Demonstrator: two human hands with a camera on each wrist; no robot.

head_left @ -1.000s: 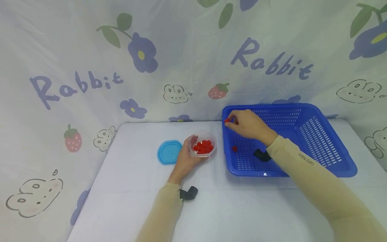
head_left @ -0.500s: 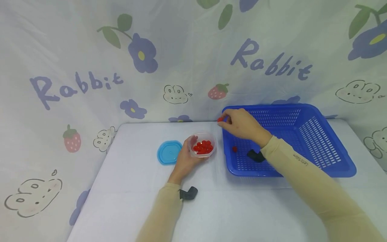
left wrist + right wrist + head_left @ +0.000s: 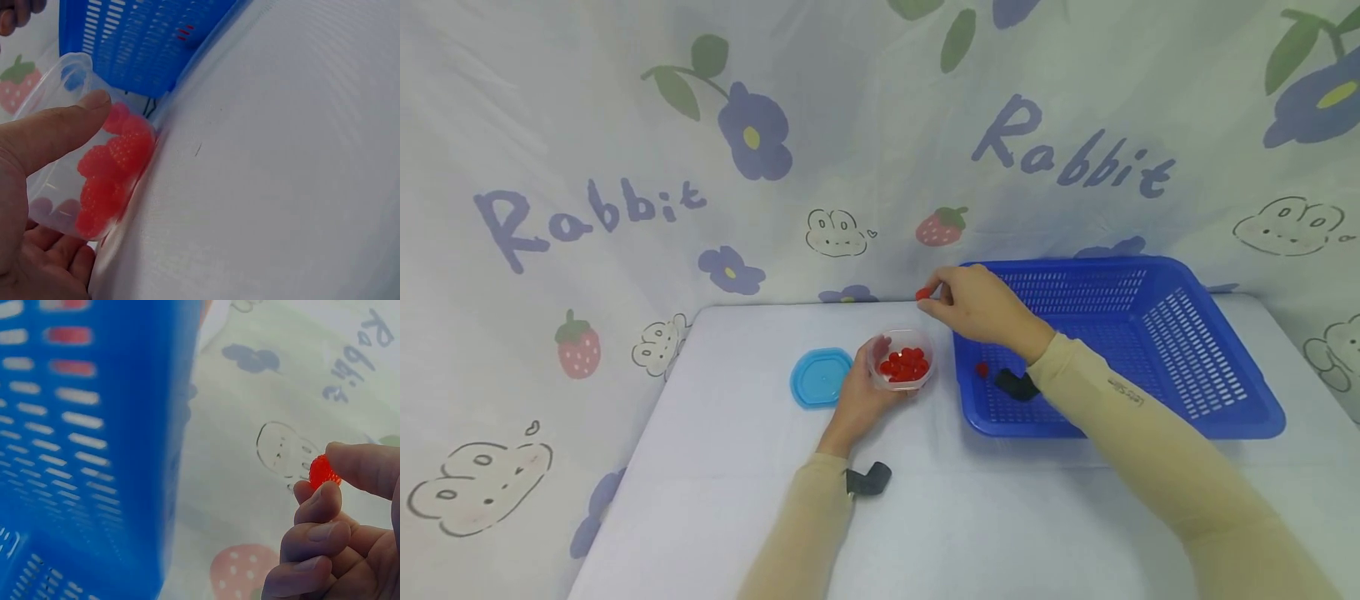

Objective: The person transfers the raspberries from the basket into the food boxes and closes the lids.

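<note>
My left hand (image 3: 862,397) grips a clear plastic tub (image 3: 56,181) that sits on the white table, thumb over its near side and fingers round the other. Inside the tub lie several red raspberries (image 3: 905,365). Between thumb and fingertips my right hand (image 3: 981,307) pinches one raspberry (image 3: 324,472), held in the air past the left rim of the blue basket (image 3: 1246,392), behind and above the tub. Another raspberry (image 3: 982,369) rests in the basket near its left wall.
A light blue lid (image 3: 820,378) lies on the table (image 3: 730,492) left of the tub. The basket stands to the right, with slotted walls. Behind the table hangs a printed curtain (image 3: 865,125). Dark wrist mounts (image 3: 870,480) stick out from both sleeves.
My right hand has moved left with the raspberry, from over the basket's left rim to outside it. The left hand and tub have stayed in place.
</note>
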